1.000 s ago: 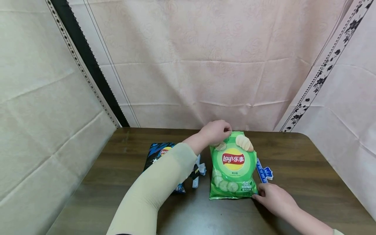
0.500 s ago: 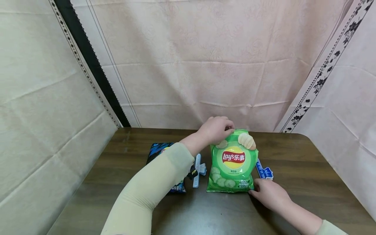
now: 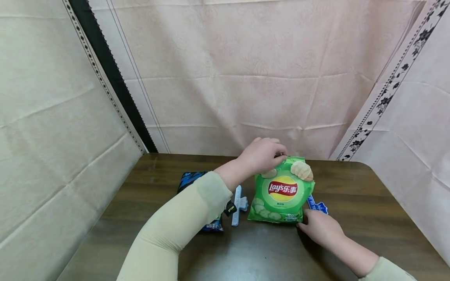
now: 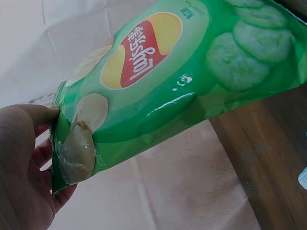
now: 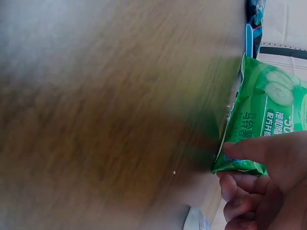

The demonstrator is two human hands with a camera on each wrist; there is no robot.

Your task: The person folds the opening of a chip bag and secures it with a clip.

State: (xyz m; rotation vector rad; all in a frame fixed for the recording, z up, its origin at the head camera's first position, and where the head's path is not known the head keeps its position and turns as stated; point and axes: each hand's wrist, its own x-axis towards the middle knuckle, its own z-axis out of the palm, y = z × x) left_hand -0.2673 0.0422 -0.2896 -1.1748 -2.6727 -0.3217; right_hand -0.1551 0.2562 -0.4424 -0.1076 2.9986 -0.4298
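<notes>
A green bag of Lay's potato chips (image 3: 281,205) stands tilted up near the middle of the table, its front towards me. My left hand (image 3: 261,155) pinches its top edge. In the left wrist view the thumb (image 4: 44,114) lies on the front of that edge, with fingers curled behind it. My right hand (image 3: 322,227) grips the bag's lower right corner, close to the tabletop. The right wrist view has the right thumb (image 5: 247,149) across the front of the bag (image 5: 261,103) and the fingers underneath.
A dark blue chip bag (image 3: 214,225) lies on the left, partly hidden by my left sleeve (image 3: 183,214). Beside it lies a light blue bag clip (image 3: 237,205). A darker blue clip (image 3: 318,206) is partly covered behind the green bag. Pale cloth (image 3: 246,97) hangs past the table's back edge.
The green bag's bottom edge has moved away from me, and the bag stands more upright. My right hand has travelled back with it, while my left hand has shifted slightly right.
</notes>
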